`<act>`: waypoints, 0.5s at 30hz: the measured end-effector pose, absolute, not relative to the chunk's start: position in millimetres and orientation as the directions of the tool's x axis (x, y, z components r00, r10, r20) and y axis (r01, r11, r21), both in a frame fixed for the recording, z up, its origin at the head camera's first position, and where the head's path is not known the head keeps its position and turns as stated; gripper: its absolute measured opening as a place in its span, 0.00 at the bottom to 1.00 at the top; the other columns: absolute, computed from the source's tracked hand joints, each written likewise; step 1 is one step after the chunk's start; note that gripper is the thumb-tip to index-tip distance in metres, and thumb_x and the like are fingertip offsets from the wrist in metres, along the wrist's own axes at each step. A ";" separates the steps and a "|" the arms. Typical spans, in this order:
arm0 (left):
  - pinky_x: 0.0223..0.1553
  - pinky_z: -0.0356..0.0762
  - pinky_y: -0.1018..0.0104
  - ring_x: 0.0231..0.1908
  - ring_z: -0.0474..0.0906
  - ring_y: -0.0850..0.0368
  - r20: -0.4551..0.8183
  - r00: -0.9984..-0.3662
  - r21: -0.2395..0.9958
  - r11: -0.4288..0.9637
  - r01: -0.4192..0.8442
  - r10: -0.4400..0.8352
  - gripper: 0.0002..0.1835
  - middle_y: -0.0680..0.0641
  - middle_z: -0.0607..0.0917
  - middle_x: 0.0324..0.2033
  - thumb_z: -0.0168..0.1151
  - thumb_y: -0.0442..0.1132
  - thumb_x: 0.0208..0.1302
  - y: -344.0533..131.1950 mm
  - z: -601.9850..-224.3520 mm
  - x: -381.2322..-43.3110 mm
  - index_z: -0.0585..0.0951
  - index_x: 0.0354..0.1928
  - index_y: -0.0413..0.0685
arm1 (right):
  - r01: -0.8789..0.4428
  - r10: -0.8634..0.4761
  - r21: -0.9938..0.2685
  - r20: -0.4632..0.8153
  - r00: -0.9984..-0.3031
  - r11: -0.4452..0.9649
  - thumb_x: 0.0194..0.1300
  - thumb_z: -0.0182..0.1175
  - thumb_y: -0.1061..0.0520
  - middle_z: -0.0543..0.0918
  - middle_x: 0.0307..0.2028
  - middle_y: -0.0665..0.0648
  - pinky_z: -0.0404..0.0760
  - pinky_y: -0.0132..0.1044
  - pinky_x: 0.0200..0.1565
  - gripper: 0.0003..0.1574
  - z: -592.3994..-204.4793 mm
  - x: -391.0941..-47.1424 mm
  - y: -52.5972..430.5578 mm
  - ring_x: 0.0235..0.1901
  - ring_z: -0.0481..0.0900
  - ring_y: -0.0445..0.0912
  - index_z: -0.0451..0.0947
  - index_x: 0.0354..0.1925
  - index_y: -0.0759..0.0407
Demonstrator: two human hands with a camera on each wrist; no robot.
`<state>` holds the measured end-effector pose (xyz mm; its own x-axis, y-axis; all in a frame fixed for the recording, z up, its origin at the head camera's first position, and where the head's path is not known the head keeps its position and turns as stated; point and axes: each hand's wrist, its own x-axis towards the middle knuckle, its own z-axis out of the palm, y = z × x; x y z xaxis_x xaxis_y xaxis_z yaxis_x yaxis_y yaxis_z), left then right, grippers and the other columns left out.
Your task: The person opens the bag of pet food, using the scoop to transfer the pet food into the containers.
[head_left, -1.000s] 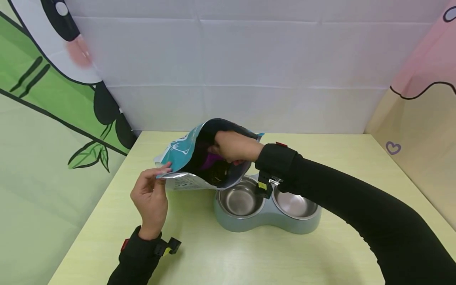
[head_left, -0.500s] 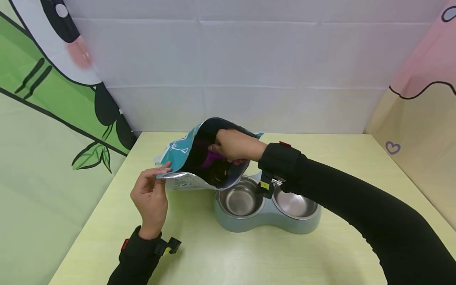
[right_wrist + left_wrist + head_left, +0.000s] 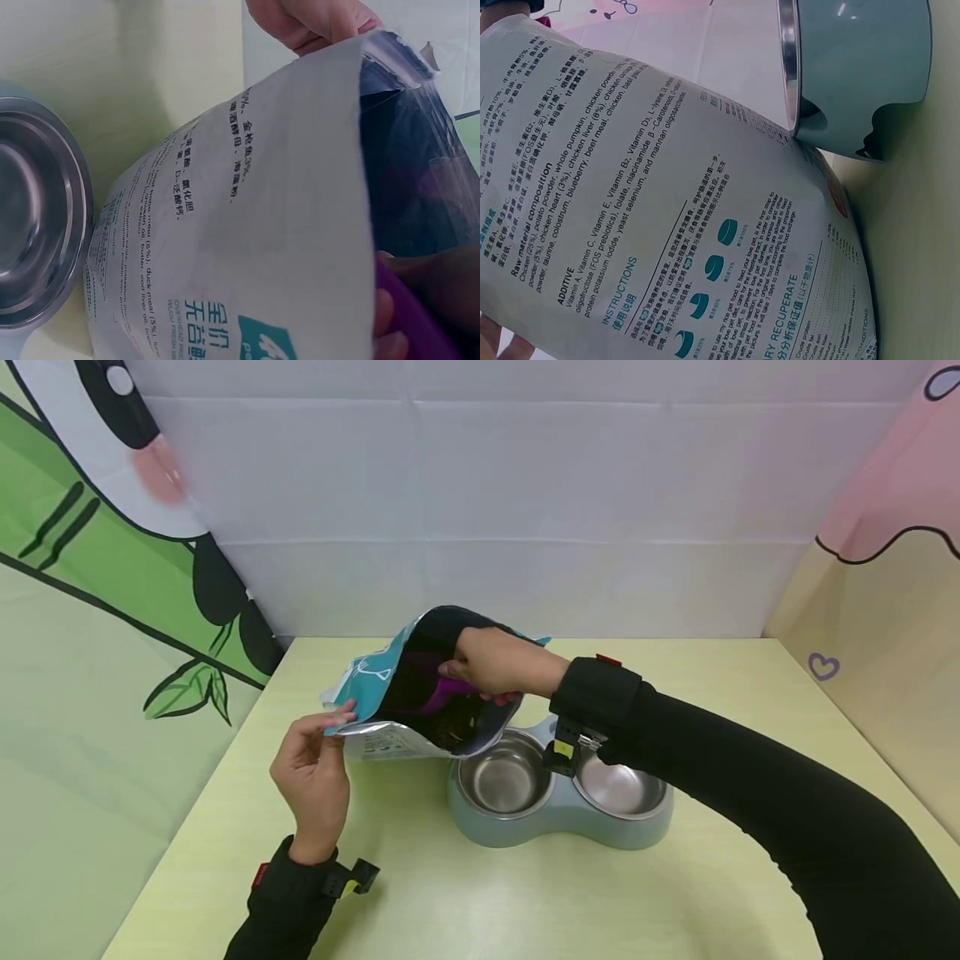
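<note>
A teal-and-white pet food bag (image 3: 371, 681) leans with its mouth gaping toward me, its lower edge overlapping the feeder. My left hand (image 3: 315, 781) pinches the bag's left corner between thumb and fingers. Inside the mouth, my right hand (image 3: 498, 662) grips the handle of a purple scoop (image 3: 447, 691), also visible as a purple handle (image 3: 420, 330) in the right wrist view. Brown kibble (image 3: 459, 728) shows deep in the bag; the scoop's far end is hidden in the dark. The printed white back of the bag (image 3: 652, 187) fills much of the left wrist view.
A blue-grey double feeder (image 3: 562, 818) stands on the pale wooden table (image 3: 450, 902), right beside the bag. It carries a left steel bowl (image 3: 504, 781) and a right steel bowl (image 3: 618, 789), the latter partly behind my right wrist. A printed cloth wall (image 3: 525, 485) rises behind.
My right hand has shifted slightly up and right within the bag's mouth, and more of the purple scoop shows. The left hand keeps its hold on the corner.
</note>
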<state>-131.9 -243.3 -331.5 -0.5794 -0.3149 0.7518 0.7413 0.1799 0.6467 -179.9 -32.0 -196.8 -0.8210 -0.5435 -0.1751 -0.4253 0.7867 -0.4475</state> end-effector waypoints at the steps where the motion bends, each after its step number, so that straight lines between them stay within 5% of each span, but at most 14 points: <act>1: 0.48 0.73 0.67 0.41 0.78 0.49 0.751 -0.580 0.647 0.178 0.741 -0.315 0.04 0.35 0.80 0.34 0.53 0.22 0.57 -243.3 -331.2 -131.7 0.75 0.35 0.28 | -0.422 -0.543 -0.453 -0.176 -0.821 0.785 0.70 0.44 0.48 0.73 0.14 0.56 0.72 0.36 0.18 0.25 -196.5 -179.7 -31.7 0.14 0.73 0.48 0.75 0.20 0.58; 15: 0.48 0.73 0.67 0.42 0.78 0.48 0.745 -0.582 0.648 0.146 0.747 -0.327 0.04 0.36 0.80 0.33 0.53 0.21 0.57 -246.2 -332.2 -132.7 0.75 0.34 0.27 | -0.400 -0.557 -0.523 -0.182 -0.810 0.753 0.69 0.45 0.49 0.71 0.14 0.56 0.72 0.36 0.19 0.24 -191.5 -175.4 -29.9 0.12 0.71 0.47 0.74 0.20 0.57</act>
<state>-132.7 -246.2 -332.2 -0.5820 -0.3267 0.7447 0.7475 0.1456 0.6481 -175.4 -29.9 -191.5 -0.8101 -0.5571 -0.1825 -0.4000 0.7528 -0.5227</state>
